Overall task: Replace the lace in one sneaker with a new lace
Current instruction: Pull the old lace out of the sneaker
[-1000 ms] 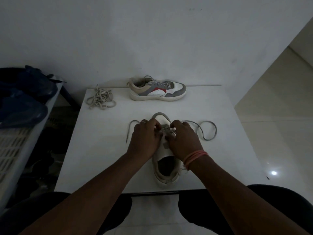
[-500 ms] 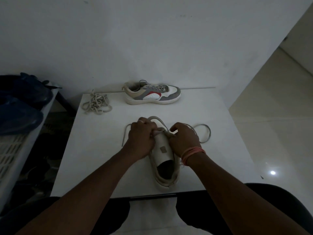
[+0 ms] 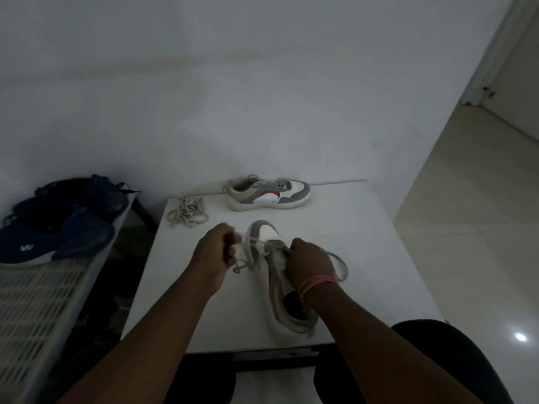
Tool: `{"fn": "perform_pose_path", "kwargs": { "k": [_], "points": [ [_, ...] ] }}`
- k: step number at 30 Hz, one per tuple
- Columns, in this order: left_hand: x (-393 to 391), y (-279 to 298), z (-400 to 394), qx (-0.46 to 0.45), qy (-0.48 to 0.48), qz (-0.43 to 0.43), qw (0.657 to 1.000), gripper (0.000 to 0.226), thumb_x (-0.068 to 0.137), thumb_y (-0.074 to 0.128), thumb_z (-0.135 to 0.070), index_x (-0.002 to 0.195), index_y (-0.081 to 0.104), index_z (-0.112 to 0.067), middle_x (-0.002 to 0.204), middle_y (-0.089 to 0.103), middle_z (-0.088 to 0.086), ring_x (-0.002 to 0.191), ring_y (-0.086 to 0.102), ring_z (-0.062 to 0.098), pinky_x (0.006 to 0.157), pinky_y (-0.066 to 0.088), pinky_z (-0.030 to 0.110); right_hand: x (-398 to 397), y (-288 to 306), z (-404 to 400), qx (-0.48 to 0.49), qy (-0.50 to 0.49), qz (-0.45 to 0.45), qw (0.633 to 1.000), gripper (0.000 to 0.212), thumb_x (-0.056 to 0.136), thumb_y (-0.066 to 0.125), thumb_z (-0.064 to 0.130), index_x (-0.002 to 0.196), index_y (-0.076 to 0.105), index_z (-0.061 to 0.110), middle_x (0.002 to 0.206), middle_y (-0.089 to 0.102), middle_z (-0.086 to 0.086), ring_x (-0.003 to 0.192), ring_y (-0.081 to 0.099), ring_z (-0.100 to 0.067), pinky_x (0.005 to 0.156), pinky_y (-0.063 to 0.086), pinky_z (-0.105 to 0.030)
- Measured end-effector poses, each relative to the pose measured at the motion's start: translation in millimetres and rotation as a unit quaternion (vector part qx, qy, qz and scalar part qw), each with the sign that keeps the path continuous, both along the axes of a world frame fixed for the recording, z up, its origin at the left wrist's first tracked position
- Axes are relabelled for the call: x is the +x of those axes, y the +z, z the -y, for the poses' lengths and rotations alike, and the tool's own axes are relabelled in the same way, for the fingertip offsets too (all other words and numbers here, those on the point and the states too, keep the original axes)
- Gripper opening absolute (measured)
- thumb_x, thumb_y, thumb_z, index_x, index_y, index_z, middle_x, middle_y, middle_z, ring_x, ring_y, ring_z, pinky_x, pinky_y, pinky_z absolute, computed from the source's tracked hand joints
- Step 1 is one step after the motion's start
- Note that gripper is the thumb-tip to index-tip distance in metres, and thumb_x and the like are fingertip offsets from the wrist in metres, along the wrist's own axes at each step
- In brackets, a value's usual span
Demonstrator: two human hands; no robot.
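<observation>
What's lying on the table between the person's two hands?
In the head view, the near sneaker's toe end and a taut stretch of its lace lie between the left hand and right hand.

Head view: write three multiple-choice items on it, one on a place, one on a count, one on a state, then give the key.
1. Where does the loose lace bundle lie on the table?
A. far left corner, left of the far sneaker
B. near right corner
C. inside the near sneaker

2. How many sneakers are on the table?
A. one
B. two
C. four

3. What is the left hand doing?
A. lying flat on the table
B. pinching a lace end beside the near sneaker
C. holding the far sneaker

Key:
1 A: the bundle sits by the back edge, left of the far sneaker.
2 B: only the far sneaker and the near sneaker under the hands are there.
3 B: its fingers curl on the lace that runs to the near sneaker's eyelets, while the right hand grips the sneaker's laced part.
</observation>
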State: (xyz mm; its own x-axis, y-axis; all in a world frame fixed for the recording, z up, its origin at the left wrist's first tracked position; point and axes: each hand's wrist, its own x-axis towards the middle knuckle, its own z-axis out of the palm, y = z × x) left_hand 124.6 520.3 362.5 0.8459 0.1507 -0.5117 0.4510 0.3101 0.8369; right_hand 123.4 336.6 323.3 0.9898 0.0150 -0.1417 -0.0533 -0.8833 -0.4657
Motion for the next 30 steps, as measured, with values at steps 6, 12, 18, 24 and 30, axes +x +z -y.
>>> {"fn": "perform_pose_path", "kwargs": {
  "k": [6, 12, 18, 24, 30],
  "points": [
    [-58, 16, -2, 0.204, -0.222, -0.064, 0.951, 0.02, 0.092, 0.07, -0.031, 0.093, 0.07, -0.01, 0.066, 0.047, -0.002, 0.048, 0.029, 0.009, 0.046, 0.02, 0.023, -16, 11, -10, -0.012, 0.049, 0.017, 0.999, 0.02, 0.091, 0.05, 0.013, 0.11, 0.055, 0.014, 0.108, 0.066, -0.011, 0.101, 0.065, -0.032, 0.08, 0.052, -0.038],
    [-58, 44, -7, -0.016, -0.124, 0.021, 0.992, 0.016, 0.083, 0.064, -0.025, 0.08, 0.071, -0.011, 0.08, 0.062, 0.0, 0.067, 0.049, 0.013, 0.061, 0.033, 0.029, -17, 15, 4, -0.004, 0.015, 0.009, 1.0, 0.012, 0.091, 0.05, 0.012, 0.101, 0.057, 0.016, 0.106, 0.067, -0.01, 0.099, 0.065, -0.031, 0.075, 0.043, -0.032],
    [-58, 22, -25, 0.284, -0.284, -0.047, 0.915, 0.033, 0.091, 0.07, -0.043, 0.07, 0.066, -0.018, 0.061, 0.054, 0.003, 0.053, 0.046, 0.013, 0.053, 0.032, 0.025, -16, 15, 2, 0.035, -0.003, -0.011, 0.999, 0.019, 0.09, 0.049, 0.016, 0.106, 0.059, 0.016, 0.105, 0.067, -0.009, 0.096, 0.064, -0.031, 0.076, 0.045, -0.032],
    [-45, -16, 6, 0.7, -0.256, 0.077, 0.662, 0.043, 0.087, 0.056, -0.048, 0.129, 0.059, -0.04, 0.14, 0.052, -0.005, 0.13, 0.042, 0.029, 0.105, 0.037, 0.043, -18, 12, -2, 0.034, 0.01, -0.053, 0.998, 0.028, 0.088, 0.057, 0.024, 0.115, 0.059, 0.019, 0.116, 0.065, -0.006, 0.107, 0.062, -0.028, 0.082, 0.045, -0.031],
    [-20, -33, 42, 0.755, -0.285, 0.184, 0.561, 0.029, 0.09, 0.053, -0.046, 0.112, 0.069, -0.036, 0.136, 0.057, -0.007, 0.139, 0.036, 0.029, 0.102, 0.02, 0.047, -6, 14, -3, 0.008, 0.043, -0.098, 0.994, 0.033, 0.086, 0.069, 0.027, 0.115, 0.059, 0.016, 0.116, 0.065, -0.008, 0.107, 0.062, -0.028, 0.085, 0.047, -0.032]
  ]
}}
